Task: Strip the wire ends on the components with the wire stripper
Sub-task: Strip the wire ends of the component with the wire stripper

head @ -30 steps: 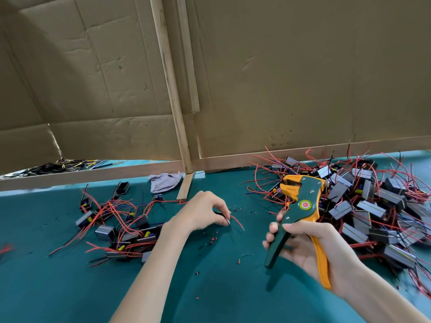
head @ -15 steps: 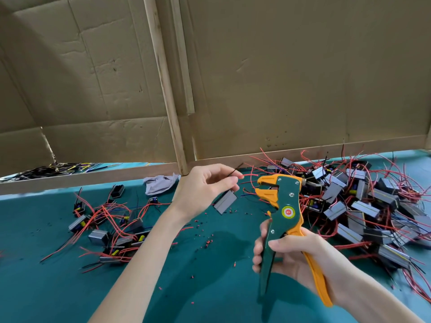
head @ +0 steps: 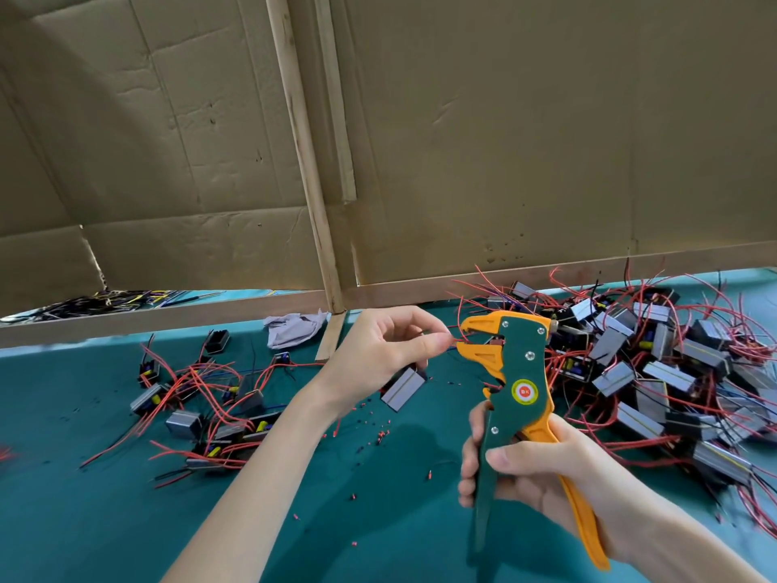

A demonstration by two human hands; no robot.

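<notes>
Red wire [head: 455, 341] pinched in left fingers [head: 426, 343] meets stripper [head: 524, 374].

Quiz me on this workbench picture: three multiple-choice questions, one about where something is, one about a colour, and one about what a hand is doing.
1. Where does the larger pile of components lie?
A. On the right side of the table, behind the wire stripper
B. At the near left corner
C. On the floor

2. What colours is the wire stripper?
A. Blue and white
B. Green and orange
C. All black

3. What is the left hand doing?
A. Lying flat, palm down
B. Holding a hammer
C. Pinching a red wire at the stripper's mouth

Answers:
1 A: the dense heap fills the right side.
2 B: the body is green, and the nose and one handle are orange.
3 C: thumb and finger pinch the wire, with its component hanging below, while the right hand grips the stripper's handles.
</notes>
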